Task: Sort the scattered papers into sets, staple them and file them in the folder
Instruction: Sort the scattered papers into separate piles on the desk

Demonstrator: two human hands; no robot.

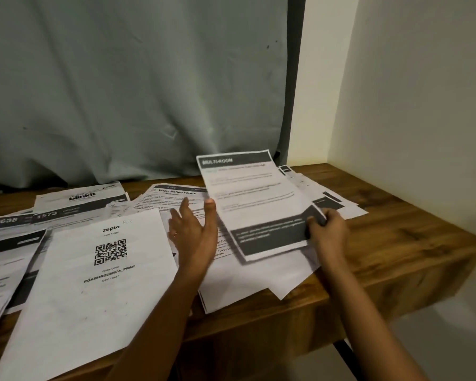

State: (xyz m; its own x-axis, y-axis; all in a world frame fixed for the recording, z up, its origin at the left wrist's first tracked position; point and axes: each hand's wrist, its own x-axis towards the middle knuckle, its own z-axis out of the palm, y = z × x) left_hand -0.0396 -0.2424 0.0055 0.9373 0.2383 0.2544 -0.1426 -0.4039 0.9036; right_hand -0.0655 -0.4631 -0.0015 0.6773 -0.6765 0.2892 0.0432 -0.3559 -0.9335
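Printed papers lie scattered over a wooden table (390, 237). My right hand (327, 232) pinches the lower right corner of a sheet headed with a dark band (253, 199) and holds it tilted up off the pile. My left hand (195, 229) hovers just left of that sheet, fingers straight and spread, holding nothing. A zepto page with a QR code (99, 279) lies nearest me on the left. A "Water Potted Plants" page (173, 196) lies behind my left hand. Blinkit pages (80, 199) lie at the back left. No stapler or folder shows.
A grey-green curtain (135, 86) hangs behind the table. A cream wall (423, 105) closes off the right side. More dark-banded sheets (327, 199) are fanned out at the back right. Bare wood shows along the table's right edge.
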